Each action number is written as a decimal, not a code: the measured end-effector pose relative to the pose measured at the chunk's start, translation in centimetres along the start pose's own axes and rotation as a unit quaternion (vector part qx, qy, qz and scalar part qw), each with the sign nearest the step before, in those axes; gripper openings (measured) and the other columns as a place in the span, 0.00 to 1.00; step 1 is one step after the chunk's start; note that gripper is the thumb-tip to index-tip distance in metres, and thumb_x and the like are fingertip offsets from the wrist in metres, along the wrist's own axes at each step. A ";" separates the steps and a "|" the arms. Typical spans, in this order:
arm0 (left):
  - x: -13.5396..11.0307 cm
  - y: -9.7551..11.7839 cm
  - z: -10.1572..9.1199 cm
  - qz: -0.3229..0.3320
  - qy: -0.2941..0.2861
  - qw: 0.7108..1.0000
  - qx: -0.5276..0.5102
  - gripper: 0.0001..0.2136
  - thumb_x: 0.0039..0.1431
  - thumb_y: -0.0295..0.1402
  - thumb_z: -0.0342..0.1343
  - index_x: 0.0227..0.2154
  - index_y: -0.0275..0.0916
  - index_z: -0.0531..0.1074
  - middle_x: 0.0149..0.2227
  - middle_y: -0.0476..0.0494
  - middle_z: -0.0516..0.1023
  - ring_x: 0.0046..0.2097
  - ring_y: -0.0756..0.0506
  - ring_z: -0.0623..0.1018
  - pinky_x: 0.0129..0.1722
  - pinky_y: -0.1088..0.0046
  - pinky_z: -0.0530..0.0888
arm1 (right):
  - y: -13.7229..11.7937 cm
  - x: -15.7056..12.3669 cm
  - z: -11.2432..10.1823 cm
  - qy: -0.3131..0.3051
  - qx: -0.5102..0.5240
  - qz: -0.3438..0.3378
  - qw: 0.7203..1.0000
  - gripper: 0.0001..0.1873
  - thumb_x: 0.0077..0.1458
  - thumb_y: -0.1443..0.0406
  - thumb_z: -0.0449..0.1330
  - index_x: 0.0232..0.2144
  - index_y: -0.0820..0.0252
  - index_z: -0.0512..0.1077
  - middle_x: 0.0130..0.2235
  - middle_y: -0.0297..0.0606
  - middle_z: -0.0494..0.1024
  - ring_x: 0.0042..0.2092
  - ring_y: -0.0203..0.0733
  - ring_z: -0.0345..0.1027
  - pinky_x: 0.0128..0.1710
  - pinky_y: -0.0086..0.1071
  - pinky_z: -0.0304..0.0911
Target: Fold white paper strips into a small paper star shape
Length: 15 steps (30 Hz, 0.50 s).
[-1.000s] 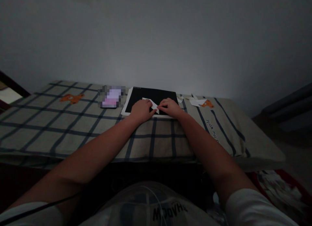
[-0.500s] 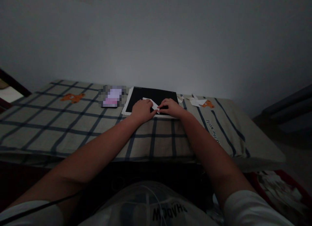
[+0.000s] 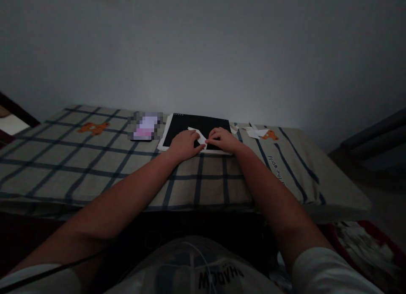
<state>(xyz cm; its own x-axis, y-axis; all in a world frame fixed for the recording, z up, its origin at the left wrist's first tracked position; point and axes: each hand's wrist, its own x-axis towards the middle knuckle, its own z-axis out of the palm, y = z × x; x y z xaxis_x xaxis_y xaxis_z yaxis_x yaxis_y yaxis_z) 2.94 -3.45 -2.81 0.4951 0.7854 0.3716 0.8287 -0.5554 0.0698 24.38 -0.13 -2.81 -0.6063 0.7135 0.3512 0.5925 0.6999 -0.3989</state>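
Note:
A small white folded paper [image 3: 199, 136] lies on a black tablet with a white frame [image 3: 182, 123], which rests on a checked cloth. My left hand [image 3: 183, 145] presses on the paper's left part with curled fingers. My right hand [image 3: 223, 140] pinches the paper's right edge, fingertips meeting those of the left hand. Most of the paper is hidden under the two hands.
The tablet sits on a grey cloth with dark blue checks and orange bears [image 3: 95, 150], close to a plain wall. A blurred phone [image 3: 145, 126] lies left of the tablet. White paper scraps [image 3: 255, 132] lie to the right. The cloth's front edge drops off near my body.
Both hands stay on the paper with only slight finger shifts. The paper's visible tip has moved a little.

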 end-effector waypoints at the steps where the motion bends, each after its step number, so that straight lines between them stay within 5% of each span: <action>1: 0.0 0.0 0.0 0.020 -0.008 1.000 -0.015 0.19 0.63 0.48 0.48 0.44 0.37 0.72 0.51 0.37 0.75 0.52 0.37 0.73 0.55 0.59 0.67 | 0.1 0.1 0.0 0.015 -0.004 0.002 1.000 0.10 0.59 0.61 0.60 0.31 0.55 0.81 0.38 0.39 0.77 0.44 0.42 0.66 0.49 0.40 0.58; 7: 0.2 -0.2 0.2 0.081 -0.052 0.992 -0.077 0.18 0.66 0.42 0.45 0.51 0.39 0.68 0.56 0.40 0.73 0.57 0.40 0.71 0.63 0.51 0.57 | 1.2 0.0 0.5 0.048 -0.038 0.023 0.998 0.09 0.58 0.64 0.61 0.40 0.52 0.81 0.42 0.41 0.76 0.46 0.44 0.65 0.51 0.42 0.58; 15: 0.2 -0.6 0.0 0.118 -0.064 0.988 -0.082 0.16 0.66 0.36 0.46 0.52 0.41 0.70 0.59 0.40 0.69 0.59 0.42 0.68 0.61 0.57 0.61 | 1.3 -0.2 0.5 0.012 -0.065 0.007 0.998 0.10 0.58 0.62 0.61 0.41 0.54 0.81 0.44 0.42 0.76 0.48 0.46 0.64 0.51 0.42 0.59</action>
<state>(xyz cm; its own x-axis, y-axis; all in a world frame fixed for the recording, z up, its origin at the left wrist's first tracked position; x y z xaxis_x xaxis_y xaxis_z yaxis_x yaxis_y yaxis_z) 2.53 -3.00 -2.80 0.7070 0.6508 0.2766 0.6380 -0.7558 0.1474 25.02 0.61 -3.82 -0.5847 0.7232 0.3676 0.6663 0.6866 -0.2909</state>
